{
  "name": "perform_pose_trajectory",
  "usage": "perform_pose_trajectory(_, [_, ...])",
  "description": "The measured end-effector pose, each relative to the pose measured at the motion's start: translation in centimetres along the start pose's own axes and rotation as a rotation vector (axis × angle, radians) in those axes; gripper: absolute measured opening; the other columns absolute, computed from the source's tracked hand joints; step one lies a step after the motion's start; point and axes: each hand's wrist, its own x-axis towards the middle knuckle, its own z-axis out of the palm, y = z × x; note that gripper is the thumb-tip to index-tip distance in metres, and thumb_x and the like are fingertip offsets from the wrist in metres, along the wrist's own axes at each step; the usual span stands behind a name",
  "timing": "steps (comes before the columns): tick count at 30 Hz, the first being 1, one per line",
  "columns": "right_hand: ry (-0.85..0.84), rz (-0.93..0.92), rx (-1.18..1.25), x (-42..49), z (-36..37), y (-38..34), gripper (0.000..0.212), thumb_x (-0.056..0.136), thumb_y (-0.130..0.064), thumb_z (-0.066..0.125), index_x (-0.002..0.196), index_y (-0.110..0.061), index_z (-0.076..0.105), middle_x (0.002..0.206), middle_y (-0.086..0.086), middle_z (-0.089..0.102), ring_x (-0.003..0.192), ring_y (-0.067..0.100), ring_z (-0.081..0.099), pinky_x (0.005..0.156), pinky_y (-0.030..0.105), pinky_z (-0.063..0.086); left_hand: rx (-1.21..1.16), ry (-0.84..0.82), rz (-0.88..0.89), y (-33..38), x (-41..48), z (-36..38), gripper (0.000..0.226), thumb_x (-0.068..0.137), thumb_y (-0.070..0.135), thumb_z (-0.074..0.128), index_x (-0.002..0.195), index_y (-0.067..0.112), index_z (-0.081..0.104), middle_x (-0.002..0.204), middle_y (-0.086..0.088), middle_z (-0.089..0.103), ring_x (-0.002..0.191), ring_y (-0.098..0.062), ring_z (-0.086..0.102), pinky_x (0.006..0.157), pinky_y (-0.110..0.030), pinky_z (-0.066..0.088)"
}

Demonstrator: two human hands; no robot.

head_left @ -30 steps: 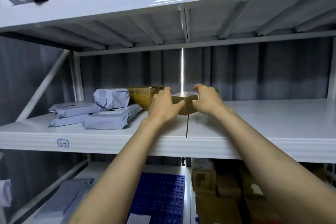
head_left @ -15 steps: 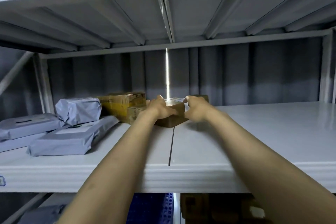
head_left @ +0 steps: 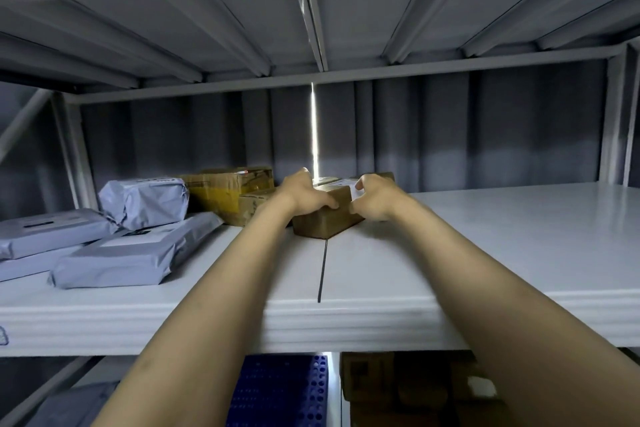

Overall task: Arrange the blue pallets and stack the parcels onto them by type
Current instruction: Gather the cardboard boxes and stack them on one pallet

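Note:
A small brown cardboard box (head_left: 325,222) rests on the white shelf (head_left: 485,236), near the middle seam. My left hand (head_left: 304,196) grips its left side and top. My right hand (head_left: 374,198) grips its right side, fingers over a white label. Left of it stand a larger yellow-taped carton (head_left: 221,191) and a smaller brown box (head_left: 254,203), partly hidden by my left arm. Several grey poly mailers (head_left: 117,256) lie at the shelf's left end. Below the shelf a blue pallet (head_left: 280,388) shows between my arms.
Brown cartons (head_left: 398,381) are stacked under the shelf to the right of the pallet. A grey bag (head_left: 69,406) lies at bottom left. The upper shelf's ribbed underside (head_left: 311,21) hangs low overhead. A dark corrugated wall closes the back.
The view has moved closer to the shelf and lower. Both hands stay on the small brown box, which has slid a little toward the shelf's front edge.

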Motion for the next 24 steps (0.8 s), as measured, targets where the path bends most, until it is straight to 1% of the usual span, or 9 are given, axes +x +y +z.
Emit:
perform_pose_trajectory(2, [0.015, 0.018, 0.053, -0.2, 0.0, 0.1, 0.022, 0.092, -0.016, 0.052, 0.109, -0.005, 0.058, 0.086, 0.001, 0.054, 0.089, 0.023, 0.054, 0.07, 0.029, 0.045, -0.087, 0.023, -0.009, 0.1, -0.8, -0.5, 0.074, 0.076, 0.035, 0.078, 0.133, 0.007, 0.04, 0.121, -0.004, 0.047, 0.098, -0.018, 0.043, 0.08, -0.029, 0.042])
perform_pose_trajectory(3, [0.031, 0.027, 0.083, -0.4, -0.1, 0.1, 0.013, 0.093, -0.019, 0.052, 0.095, -0.009, 0.059, 0.086, 0.002, 0.056, 0.089, 0.024, 0.054, 0.071, 0.03, 0.044, -0.133, 0.029, -0.013, 0.2, -1.4, -0.7, 0.074, 0.076, 0.034, 0.077, 0.133, 0.007, 0.039, 0.117, -0.003, 0.045, 0.098, -0.019, 0.044, 0.08, -0.029, 0.042])
perform_pose_trajectory(5, [0.054, 0.047, 0.166, -0.7, 0.0, 0.0, 0.024, 0.096, -0.028, 0.049, 0.077, -0.016, 0.056, 0.089, 0.005, 0.061, 0.092, 0.025, 0.054, 0.074, 0.028, 0.041, -0.198, 0.049, -0.014, 0.3, -2.5, -0.9, 0.074, 0.076, 0.033, 0.078, 0.132, 0.007, 0.038, 0.113, -0.003, 0.046, 0.098, -0.02, 0.046, 0.081, -0.031, 0.044])
perform_pose_trajectory(7, [0.093, 0.102, 0.316, -0.9, 0.3, 0.1, 0.032, 0.096, -0.038, 0.047, 0.097, -0.011, 0.064, 0.1, 0.008, 0.064, 0.096, 0.026, 0.057, 0.078, 0.029, 0.043, -0.214, 0.079, -0.005, 0.2, -3.8, -1.0, 0.075, 0.073, 0.033, 0.079, 0.13, 0.007, 0.038, 0.113, -0.004, 0.05, 0.1, -0.022, 0.049, 0.087, -0.035, 0.049])
perform_pose_trajectory(9, [0.113, 0.203, 0.536, -1.3, 0.5, 0.3, 0.046, 0.092, -0.046, 0.051, 0.12, -0.011, 0.058, 0.111, 0.008, 0.063, 0.1, 0.028, 0.059, 0.077, 0.036, 0.053, -0.239, 0.111, 0.0, 0.0, -5.2, -1.0, 0.077, 0.072, 0.033, 0.08, 0.131, 0.007, 0.038, 0.114, -0.005, 0.051, 0.103, -0.023, 0.051, 0.088, -0.037, 0.05])
perform_pose_trajectory(12, [0.161, 0.284, 0.813, -2.8, 0.7, 0.1, 0.061, 0.079, -0.05, 0.064, 0.126, -0.014, 0.048, 0.114, 0.008, 0.061, 0.099, 0.03, 0.062, 0.059, 0.04, 0.057, -0.315, 0.154, 0.014, -0.3, -7.2, -0.9, 0.081, 0.069, 0.033, 0.081, 0.133, 0.009, 0.038, 0.121, -0.007, 0.054, 0.108, -0.024, 0.053, 0.09, -0.038, 0.05])
perform_pose_trajectory(16, [0.324, 0.275, 0.971, -5.0, 1.3, -0.7, 0.085, 0.058, -0.05, 0.068, 0.127, -0.009, 0.04, 0.123, 0.011, 0.057, 0.102, 0.032, 0.062, 0.068, 0.051, 0.06, -0.38, 0.188, 0.079, -0.5, -10.5, -0.9, 0.081, 0.066, 0.031, 0.083, 0.133, 0.015, 0.04, 0.129, -0.004, 0.049, 0.114, -0.021, 0.05, 0.096, -0.038, 0.047])
perform_pose_trajectory(20, [0.488, 0.25, 0.943, -8.5, 1.9, -1.0, 0.074, 0.074, -0.044, 0.064, 0.133, -0.007, 0.038, 0.13, 0.011, 0.053, 0.109, 0.03, 0.057, 0.092, 0.042, 0.052, -0.494, 0.153, 0.143, -0.3, -14.3, -1.8, 0.079, 0.058, 0.041, 0.081, 0.127, 0.022, 0.048, 0.124, 0.0, 0.05, 0.111, -0.017, 0.053, 0.09, -0.029, 0.046])
perform_pose_trajectory(24, [0.542, 0.179, 1.024, -12.9, 1.8, -1.2, 0.062, 0.088, -0.039, 0.055, 0.141, -0.015, 0.033, 0.125, 0.004, 0.056, 0.106, 0.021, 0.055, 0.085, 0.031, 0.045, -0.806, -0.009, 0.132, 0.5, -18.7, -3.1, 0.061, 0.063, 0.048, 0.072, 0.118, 0.023, 0.06, 0.115, 0.0, 0.063, 0.099, -0.012, 0.063, 0.075, -0.025, 0.05])
